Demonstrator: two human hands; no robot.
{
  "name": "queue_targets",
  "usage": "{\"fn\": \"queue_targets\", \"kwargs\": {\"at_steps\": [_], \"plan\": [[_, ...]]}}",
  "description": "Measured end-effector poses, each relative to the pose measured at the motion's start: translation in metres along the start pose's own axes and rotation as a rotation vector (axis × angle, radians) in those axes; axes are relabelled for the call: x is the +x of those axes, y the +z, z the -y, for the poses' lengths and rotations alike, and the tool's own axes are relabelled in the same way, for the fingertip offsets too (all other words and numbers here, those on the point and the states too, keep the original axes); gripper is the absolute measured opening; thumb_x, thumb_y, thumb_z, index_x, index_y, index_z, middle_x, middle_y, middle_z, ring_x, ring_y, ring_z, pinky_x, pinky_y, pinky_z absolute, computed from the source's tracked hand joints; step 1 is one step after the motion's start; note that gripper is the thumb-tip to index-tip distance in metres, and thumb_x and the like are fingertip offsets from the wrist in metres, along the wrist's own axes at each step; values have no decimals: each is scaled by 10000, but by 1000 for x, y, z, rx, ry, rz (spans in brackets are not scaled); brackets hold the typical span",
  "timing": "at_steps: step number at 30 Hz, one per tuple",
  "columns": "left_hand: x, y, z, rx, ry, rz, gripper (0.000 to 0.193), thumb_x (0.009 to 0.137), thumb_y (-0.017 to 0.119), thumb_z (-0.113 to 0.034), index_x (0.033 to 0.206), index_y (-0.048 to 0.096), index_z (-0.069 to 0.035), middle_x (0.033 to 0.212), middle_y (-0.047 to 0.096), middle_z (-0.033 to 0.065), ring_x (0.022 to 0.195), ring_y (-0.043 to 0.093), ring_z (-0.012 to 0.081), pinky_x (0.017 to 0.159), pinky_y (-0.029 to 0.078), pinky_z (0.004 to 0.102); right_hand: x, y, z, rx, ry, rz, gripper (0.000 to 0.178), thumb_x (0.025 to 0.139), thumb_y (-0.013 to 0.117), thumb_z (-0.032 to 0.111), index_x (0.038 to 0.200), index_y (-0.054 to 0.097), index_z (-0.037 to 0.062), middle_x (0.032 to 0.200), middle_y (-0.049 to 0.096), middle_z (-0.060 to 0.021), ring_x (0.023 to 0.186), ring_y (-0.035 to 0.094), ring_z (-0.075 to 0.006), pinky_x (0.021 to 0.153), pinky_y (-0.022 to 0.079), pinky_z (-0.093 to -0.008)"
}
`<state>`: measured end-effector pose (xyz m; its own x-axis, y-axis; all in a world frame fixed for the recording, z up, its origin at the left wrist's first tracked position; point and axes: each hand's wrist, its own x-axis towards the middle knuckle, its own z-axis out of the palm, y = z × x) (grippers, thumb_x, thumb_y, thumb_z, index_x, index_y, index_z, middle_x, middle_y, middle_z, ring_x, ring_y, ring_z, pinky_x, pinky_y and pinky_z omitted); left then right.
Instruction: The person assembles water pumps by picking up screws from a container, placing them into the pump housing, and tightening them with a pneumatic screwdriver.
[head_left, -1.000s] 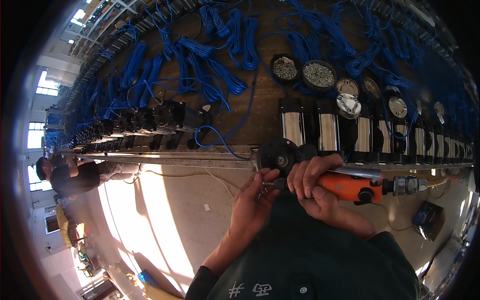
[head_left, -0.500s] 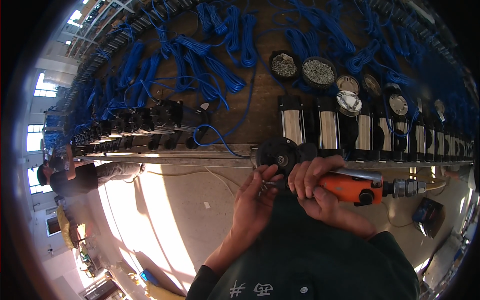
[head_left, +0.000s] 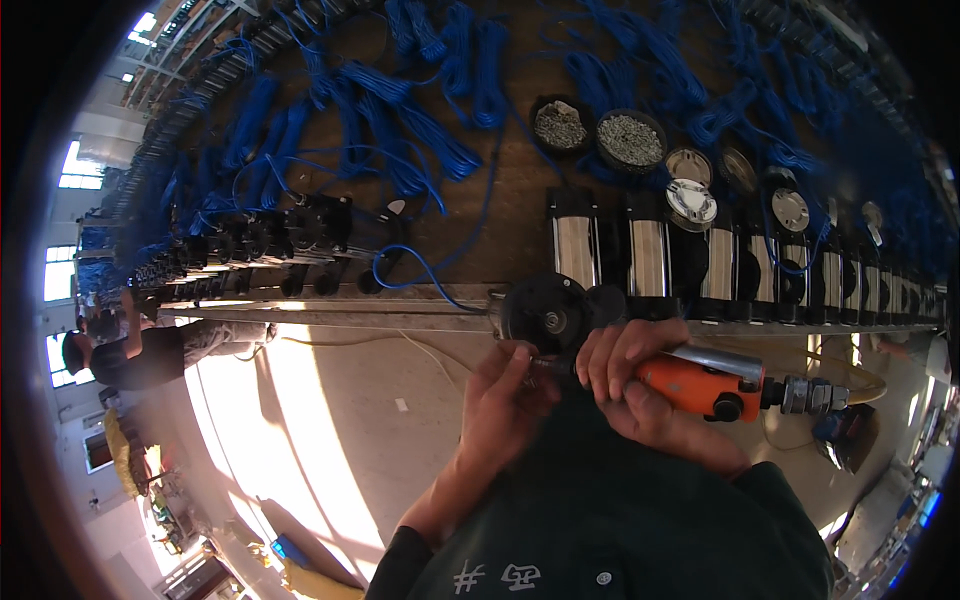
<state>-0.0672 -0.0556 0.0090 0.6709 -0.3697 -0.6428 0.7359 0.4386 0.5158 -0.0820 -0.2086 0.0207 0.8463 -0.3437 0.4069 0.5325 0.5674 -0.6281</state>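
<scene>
My right hand (head_left: 635,375) is wrapped round an orange air screwdriver (head_left: 690,388), held sideways with its hose end toward the right. The driver's front end is hidden behind my fingers. My left hand (head_left: 500,395) is closed in a pinch beside it, with small shiny metal pieces, apparently screws, at the blurred fingertips. Just beyond both hands, at the bench edge, lies a motor-like unit with a round black end (head_left: 545,318) facing me and a metal centre. A blue cable (head_left: 425,265) leads to this unit from the left.
Silver-and-black cylindrical units (head_left: 648,258) line the bench edge on the right; black ones (head_left: 325,225) stand left. Behind them are two bowls of small metal parts (head_left: 630,140), round metal covers (head_left: 690,203) and coiled blue cables (head_left: 490,75). Another person (head_left: 140,345) stands far left.
My left fingertips have moved up slightly toward the round black end, and the small metal pieces show less clearly. My right hand keeps its grip on the air screwdriver. The whole view has shifted a little.
</scene>
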Motion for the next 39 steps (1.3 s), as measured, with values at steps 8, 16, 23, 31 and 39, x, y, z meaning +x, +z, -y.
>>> {"fn": "queue_targets", "kwargs": {"at_steps": [8,16,23,31,39], "plan": [[6,-24,-4,838,196,141,235,955,526,-91,1145,650,-31,656,515,-17,611,443,53,558,375,216,-11,-17,4,-144,188,-63,149,769,521,13,903,459,30,699,521,-72,596,522,-161,640,484,-341],[12,-29,-15,582,289,-30,207,962,479,-67,1113,609,-12,671,500,-18,577,388,45,528,322,198,-6,-11,-3,-301,210,92,121,712,573,11,829,543,8,696,585,-107,612,603,-184,598,511,-307],[24,-48,-24,271,293,-96,173,960,499,-64,1122,491,-3,756,573,72,528,367,58,488,296,194,-9,-11,-21,-320,91,179,210,673,612,-24,874,549,-21,680,595,-129,531,593,-174,508,491,-277],[28,-54,-17,218,231,-32,149,916,591,-43,1049,559,14,833,636,121,514,397,54,461,306,186,-14,-18,-23,-286,87,243,217,694,604,-17,897,528,-14,664,586,-109,535,596,-162,503,502,-270],[12,-28,-27,284,114,112,163,887,646,-68,1014,637,34,786,643,103,507,404,50,471,295,184,6,3,9,-120,-35,89,247,817,560,57,1048,475,40,749,544,-55,575,546,-138,558,479,-314]]}}
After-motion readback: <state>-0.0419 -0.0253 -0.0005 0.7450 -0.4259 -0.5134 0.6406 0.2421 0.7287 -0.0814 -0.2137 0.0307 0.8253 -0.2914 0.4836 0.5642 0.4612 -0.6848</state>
